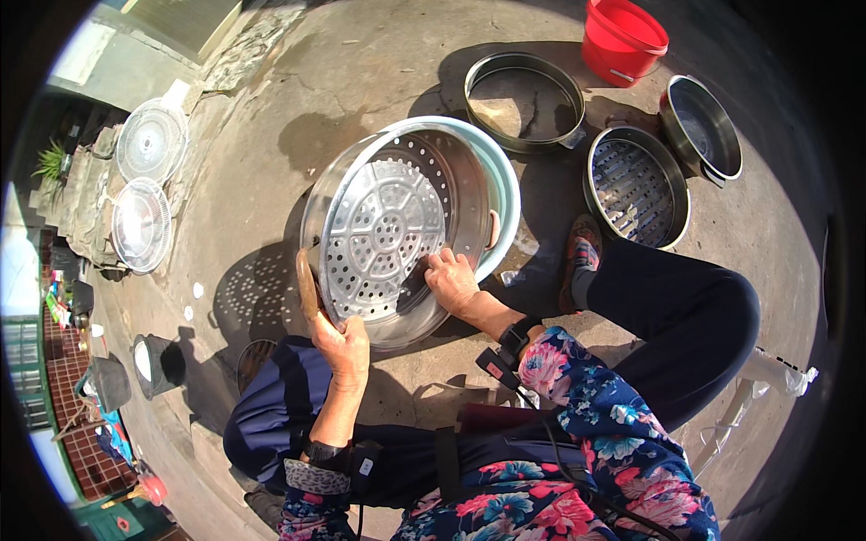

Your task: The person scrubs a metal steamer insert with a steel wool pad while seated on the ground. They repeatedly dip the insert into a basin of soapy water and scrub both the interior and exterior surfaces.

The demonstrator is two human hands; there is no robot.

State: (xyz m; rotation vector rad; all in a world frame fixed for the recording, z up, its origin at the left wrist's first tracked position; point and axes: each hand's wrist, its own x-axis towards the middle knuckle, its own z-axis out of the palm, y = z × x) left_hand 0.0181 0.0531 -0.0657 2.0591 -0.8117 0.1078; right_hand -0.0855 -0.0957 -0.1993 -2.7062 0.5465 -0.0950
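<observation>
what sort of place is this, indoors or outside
Outside, probably a yard by a building: the bare concrete ground lies in strong sun with sharp shadows, a leafy green plant grows at the edge, and a red bucket stands on the ground.

Left hand (345, 344) grips rim of steamer (388, 230), tilted, overlapping blue basin (511, 194). Right hand (451, 281) inside steamer, fingers curled; unclear if holding anything. Beyond, on concrete (397, 68): red bucket (622, 45), round pan (532, 144), slatted pan (636, 185), pot (699, 122). Far left: two grilles (152, 142).
</observation>
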